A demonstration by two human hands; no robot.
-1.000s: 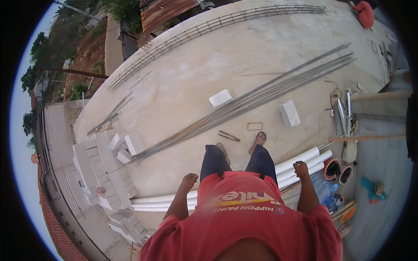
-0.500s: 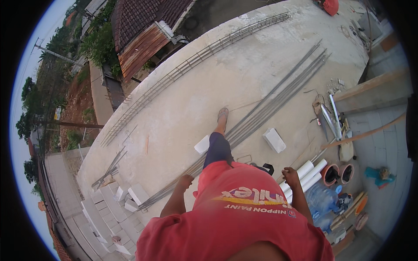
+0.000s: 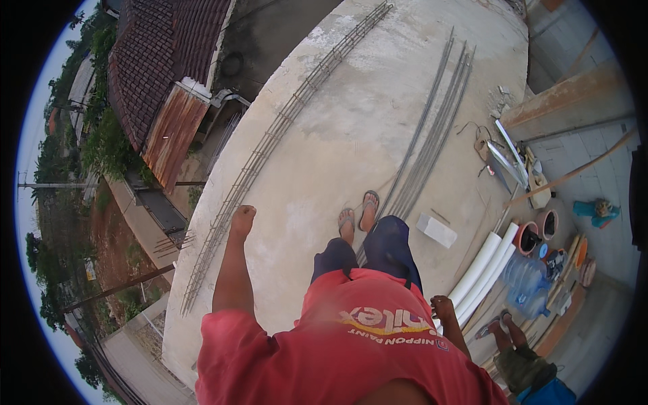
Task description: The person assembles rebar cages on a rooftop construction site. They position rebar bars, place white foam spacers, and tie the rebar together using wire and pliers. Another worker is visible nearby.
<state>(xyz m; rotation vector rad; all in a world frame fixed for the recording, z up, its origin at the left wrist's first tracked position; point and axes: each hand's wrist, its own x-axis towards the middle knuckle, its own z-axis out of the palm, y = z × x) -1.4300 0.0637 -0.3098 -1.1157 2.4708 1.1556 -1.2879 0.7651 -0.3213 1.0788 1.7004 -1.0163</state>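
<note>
Since the earlier frame, both feet have been brought together beside the bundle of steel rods [image 3: 432,145], and the left hand [image 3: 242,219] has been swung out over the concrete roof slab [image 3: 351,128]. Its fingers are curled together into a loose fist on nothing. The right hand [image 3: 443,308] is held by the hip, near the white pipes [image 3: 482,270]; its fingers seem curled, empty. A white block [image 3: 437,230] lies just right of the rods.

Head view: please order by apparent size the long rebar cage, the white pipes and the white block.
1. Rebar cage, the longest.
2. White pipes.
3. White block, the smallest.
The fisheye lens bends and shrinks things near the rim.
</note>
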